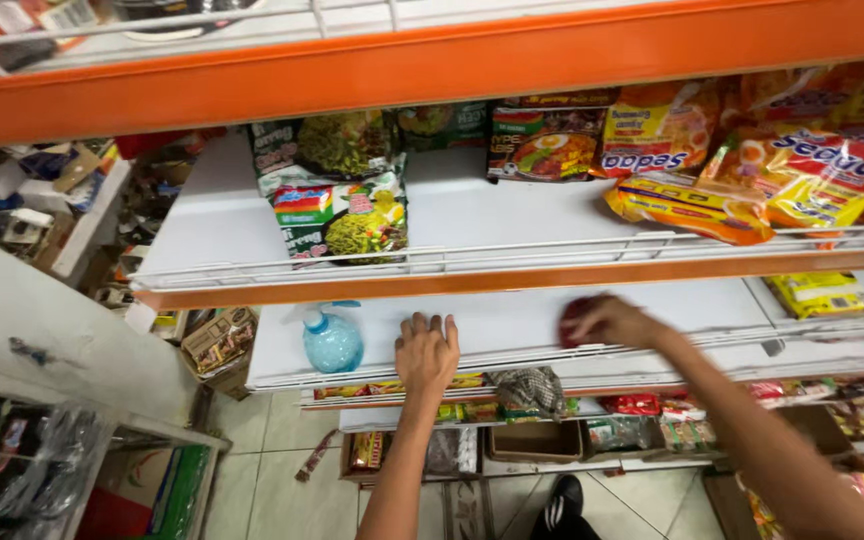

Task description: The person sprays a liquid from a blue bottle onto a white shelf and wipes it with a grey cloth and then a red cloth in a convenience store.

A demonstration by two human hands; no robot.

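The left hand [426,352] lies palm down, fingers spread flat, on the front edge of a white shelf [512,325], holding nothing; its grip is open and resting against the wire rail. The right hand [607,320] is further along the same shelf, its grip closed around a dark red cloth [574,322] that it presses onto the shelf top; the hand is blurred, so how the fingers sit on the cloth cannot be told. To the left of the left hand, near it but apart, a light blue spray bottle [332,340] stands upright on the shelf. A yellow packet [822,295] lies at the shelf's far right end. On the shelf above, a green noodle packet [344,220] leans at the rail, and orange and yellow noodle packets [752,175] are heaped to the right. Below, lower shelves hold small snack packets [642,405], and a black shoe [560,505] shows on the tiled floor [282,470].
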